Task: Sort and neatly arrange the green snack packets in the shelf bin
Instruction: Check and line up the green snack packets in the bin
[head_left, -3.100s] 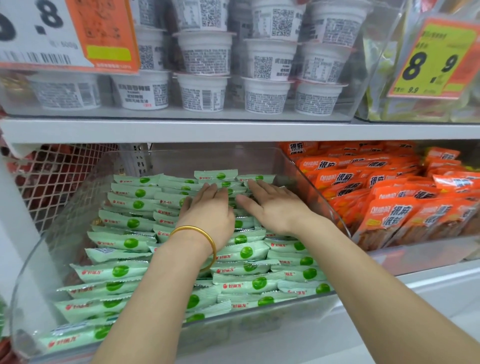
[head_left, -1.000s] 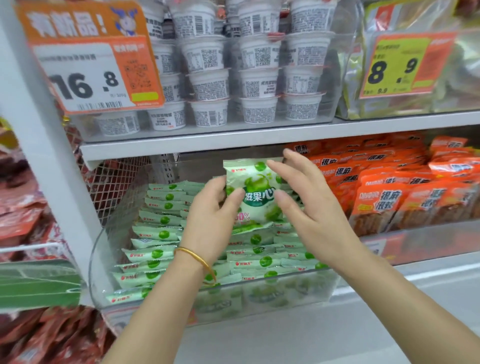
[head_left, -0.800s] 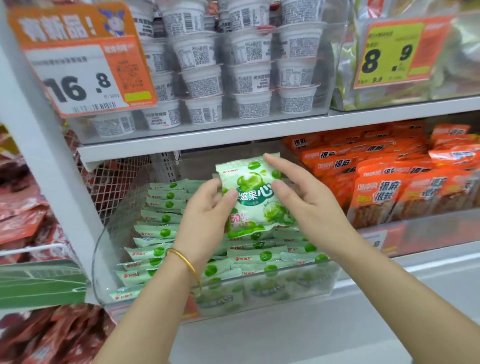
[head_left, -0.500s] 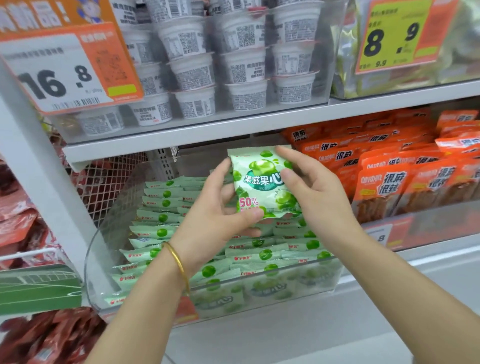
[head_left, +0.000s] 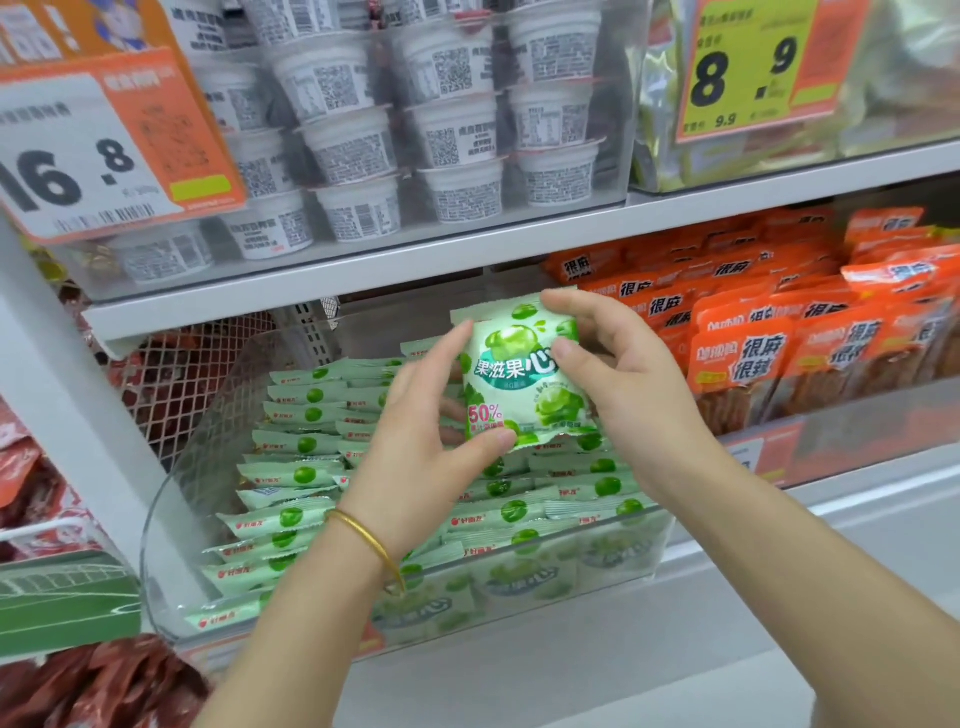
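A clear plastic shelf bin (head_left: 176, 525) holds several green snack packets (head_left: 296, 475) standing on edge in rows. Above the bin I hold one green packet (head_left: 519, 382) upright, its printed front facing me. My left hand (head_left: 426, 447) pinches its lower left edge, thumb on the bottom corner and fingers behind. My right hand (head_left: 623, 384) grips its right side, thumb on the front and index finger at the top edge. A gold bangle sits on my left wrist.
Orange snack packets (head_left: 753, 338) fill the bin to the right. White cups (head_left: 358, 150) are stacked on the shelf above, behind price tags reading 16.8 (head_left: 78, 161) and 8.9 (head_left: 748, 67). A wire mesh divider (head_left: 171, 384) and red packets (head_left: 31, 483) lie to the left.
Three seconds ago both hands pressed flat on the packets in the bin. Since then they lifted one packet out, turned its front toward me, and my left thumb slid to its bottom corner.
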